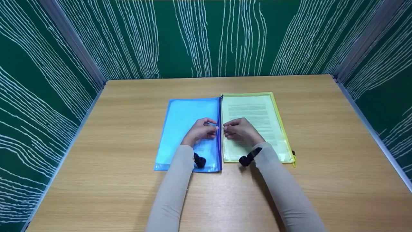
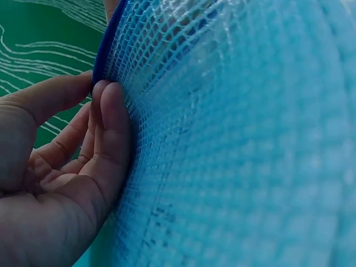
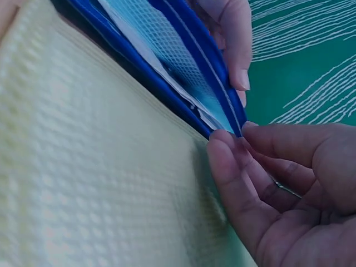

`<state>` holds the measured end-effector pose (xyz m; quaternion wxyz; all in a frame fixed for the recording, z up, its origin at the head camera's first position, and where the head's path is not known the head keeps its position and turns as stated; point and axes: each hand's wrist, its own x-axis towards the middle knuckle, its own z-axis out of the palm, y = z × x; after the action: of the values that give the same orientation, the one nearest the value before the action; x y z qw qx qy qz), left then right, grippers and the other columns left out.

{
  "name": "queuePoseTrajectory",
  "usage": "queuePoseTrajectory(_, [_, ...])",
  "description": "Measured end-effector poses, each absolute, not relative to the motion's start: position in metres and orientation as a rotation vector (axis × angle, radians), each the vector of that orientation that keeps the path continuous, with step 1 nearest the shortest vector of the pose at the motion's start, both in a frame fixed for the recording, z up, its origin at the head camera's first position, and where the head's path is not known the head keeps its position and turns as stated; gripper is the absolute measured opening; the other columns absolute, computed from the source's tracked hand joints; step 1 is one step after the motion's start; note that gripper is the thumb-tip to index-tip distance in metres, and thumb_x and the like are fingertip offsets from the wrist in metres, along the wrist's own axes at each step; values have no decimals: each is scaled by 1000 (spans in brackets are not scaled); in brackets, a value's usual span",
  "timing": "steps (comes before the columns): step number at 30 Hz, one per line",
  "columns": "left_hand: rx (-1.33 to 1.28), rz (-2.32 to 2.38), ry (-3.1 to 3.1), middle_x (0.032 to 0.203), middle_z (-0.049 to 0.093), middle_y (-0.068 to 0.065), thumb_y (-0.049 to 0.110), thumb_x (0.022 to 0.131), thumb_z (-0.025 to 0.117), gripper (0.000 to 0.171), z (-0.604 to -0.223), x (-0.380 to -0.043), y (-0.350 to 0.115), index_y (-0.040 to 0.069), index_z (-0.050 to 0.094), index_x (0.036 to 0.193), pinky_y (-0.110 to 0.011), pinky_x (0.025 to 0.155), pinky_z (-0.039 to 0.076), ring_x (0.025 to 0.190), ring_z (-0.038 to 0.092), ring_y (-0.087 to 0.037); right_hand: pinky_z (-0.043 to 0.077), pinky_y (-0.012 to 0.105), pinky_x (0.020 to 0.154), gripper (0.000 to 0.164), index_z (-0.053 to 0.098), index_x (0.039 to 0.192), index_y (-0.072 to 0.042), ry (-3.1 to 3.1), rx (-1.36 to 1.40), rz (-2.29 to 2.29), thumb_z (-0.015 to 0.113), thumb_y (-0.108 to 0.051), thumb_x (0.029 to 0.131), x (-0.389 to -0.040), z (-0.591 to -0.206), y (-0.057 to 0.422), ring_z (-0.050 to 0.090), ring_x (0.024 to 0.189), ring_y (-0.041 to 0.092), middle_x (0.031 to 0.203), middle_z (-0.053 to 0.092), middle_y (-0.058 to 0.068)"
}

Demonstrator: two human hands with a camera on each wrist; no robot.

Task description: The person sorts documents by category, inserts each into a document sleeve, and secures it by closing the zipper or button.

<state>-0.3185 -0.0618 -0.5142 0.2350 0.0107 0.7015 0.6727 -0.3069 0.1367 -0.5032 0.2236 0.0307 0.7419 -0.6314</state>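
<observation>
A blue mesh zip pouch (image 1: 188, 116) lies on the table with its dark blue zip edge (image 1: 220, 145) to the right. My left hand (image 1: 202, 129) is over it and pinches that edge between thumb and fingertips. From the other side, my right hand (image 1: 242, 129) pinches the same edge, its thumb and forefinger meeting there in the right wrist view. The pouch's mouth gapes in that view, and a white paper edge (image 3: 167, 78) shows inside. Under my right hand lies a yellow mesh zip pouch (image 1: 257, 100) holding a printed sheet.
Both pouches lie side by side on a wooden table (image 1: 128, 129). Green panels with white wavy lines (image 1: 212, 38) stand at the back and both sides. A yellow zip pull (image 1: 294, 161) hangs off the yellow pouch's lower right corner.
</observation>
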Motion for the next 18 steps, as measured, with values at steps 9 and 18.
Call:
queuePoseTrajectory(9, [274,1600,2280,117,60,-13,18,92,63,35,-502,-328,-67,5,58,125,-35,85,54,101,63,-24,57,28,80,37,59,126,4,2160,37,-1691,61,-12,93,-317,-498,152,67,85,15,107,68,15])
queuePoseTrajectory(18, [361,1318,2549,148,44,-10,25,97,56,51,-499,-339,-72,11,44,144,-42,111,35,139,38,-27,52,32,94,40,55,131,1,2208,63,-1668,61,-15,94,-328,-499,161,64,106,23,127,59,19])
